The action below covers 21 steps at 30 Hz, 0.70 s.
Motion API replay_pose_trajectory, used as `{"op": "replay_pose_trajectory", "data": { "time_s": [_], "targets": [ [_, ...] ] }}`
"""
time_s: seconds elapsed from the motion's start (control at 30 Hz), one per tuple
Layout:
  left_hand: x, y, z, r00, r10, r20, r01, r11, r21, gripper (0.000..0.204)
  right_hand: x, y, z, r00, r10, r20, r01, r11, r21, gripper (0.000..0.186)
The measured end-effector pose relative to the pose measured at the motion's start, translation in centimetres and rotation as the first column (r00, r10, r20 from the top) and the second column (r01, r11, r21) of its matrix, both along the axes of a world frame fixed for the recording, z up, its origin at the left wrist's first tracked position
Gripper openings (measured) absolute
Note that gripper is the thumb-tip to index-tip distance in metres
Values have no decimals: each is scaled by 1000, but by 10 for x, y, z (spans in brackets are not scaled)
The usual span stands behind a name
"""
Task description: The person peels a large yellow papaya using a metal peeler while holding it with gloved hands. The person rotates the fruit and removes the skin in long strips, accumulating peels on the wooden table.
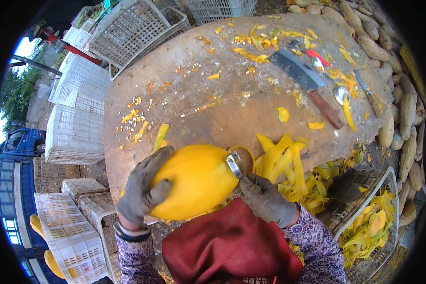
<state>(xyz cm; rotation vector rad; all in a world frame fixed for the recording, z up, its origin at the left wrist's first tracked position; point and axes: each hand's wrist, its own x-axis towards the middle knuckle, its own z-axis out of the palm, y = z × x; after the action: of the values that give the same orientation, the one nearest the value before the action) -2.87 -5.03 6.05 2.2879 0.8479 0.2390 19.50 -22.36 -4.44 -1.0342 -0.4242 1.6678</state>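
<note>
A large peeled yellow pumpkin [196, 177] lies on its side at the near edge of the wooden table [175, 109]. My left hand [144, 189], in a grey glove, grips its left end, with the thumb across the flesh. In my gloved right hand [267, 201] is a peeler [234, 164], its metal head against the pumpkin's right end. A curl of peel [245, 154] arches beside the peeler head. Long yellow peel strips [284, 161] lie just right of my right hand. Part of the peeler's handle is hidden by my fingers.
A cleaver [300, 75], a spoon [341, 94] and a small knife [369, 92] lie on the table's right side among scraps and seeds. Peelings fill a crate [392, 208] at lower right. Tan pumpkins [407, 113] are heaped at right; white crates [76, 132] stack at left.
</note>
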Motion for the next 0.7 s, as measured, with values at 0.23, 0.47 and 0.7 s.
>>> {"op": "replay_pose_trajectory", "data": {
  "time_s": [0.23, 0.47, 0.7],
  "targets": [
    [12, 20, 0, 973, 223, 68, -163, 859, -485, 89, 23, 15, -8, 997, 38, 67, -36, 999, -39, 30],
    [14, 35, -9, 947, 305, 100, -179, 761, -624, 81, 29, 52, -10, 979, -94, 179, 84, 994, 65, 33],
    [14, 44, 2, 985, 111, -136, -103, 993, 63, 53, 20, 69, -15, 995, -22, 101, 10, 992, 123, 38]
  ]
}}
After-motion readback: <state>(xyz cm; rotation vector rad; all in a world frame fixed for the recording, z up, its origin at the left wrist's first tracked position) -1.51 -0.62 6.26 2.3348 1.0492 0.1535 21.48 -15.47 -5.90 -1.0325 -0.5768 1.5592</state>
